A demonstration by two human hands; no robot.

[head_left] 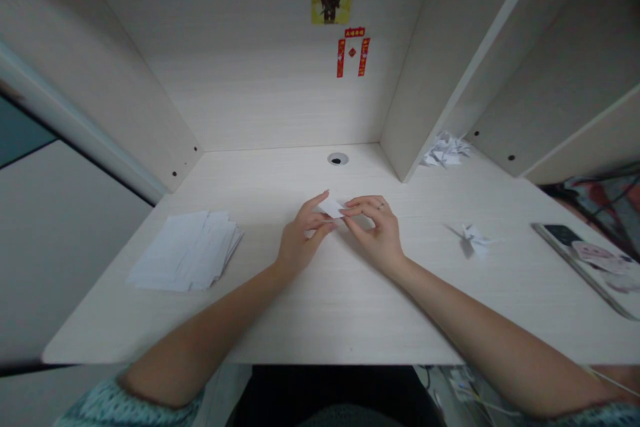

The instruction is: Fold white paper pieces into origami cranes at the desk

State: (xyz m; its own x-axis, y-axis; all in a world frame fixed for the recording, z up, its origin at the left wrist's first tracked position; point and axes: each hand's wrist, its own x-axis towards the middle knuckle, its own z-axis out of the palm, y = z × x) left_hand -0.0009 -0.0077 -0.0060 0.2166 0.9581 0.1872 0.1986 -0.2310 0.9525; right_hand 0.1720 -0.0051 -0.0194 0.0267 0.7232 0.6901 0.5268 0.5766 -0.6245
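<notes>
A small piece of folded white paper [331, 207] is held up between both hands, above the middle of the desk. My left hand [303, 233] pinches its left side, the index finger stretched up along the edge and the thumb below. On the right side, my right hand [375, 230] grips the paper between thumb and fingertips, with a ring on one finger. The finer folds are too small to make out.
Stacked white paper sheets [187, 250] lie on the desk [300, 320] at the left. To the right are a folded paper figure [474, 239] and a phone [590, 263]. More folded paper pieces [447, 149] are piled behind the upright divider [417, 80]. A cable hole [338, 159] sits near the back panel.
</notes>
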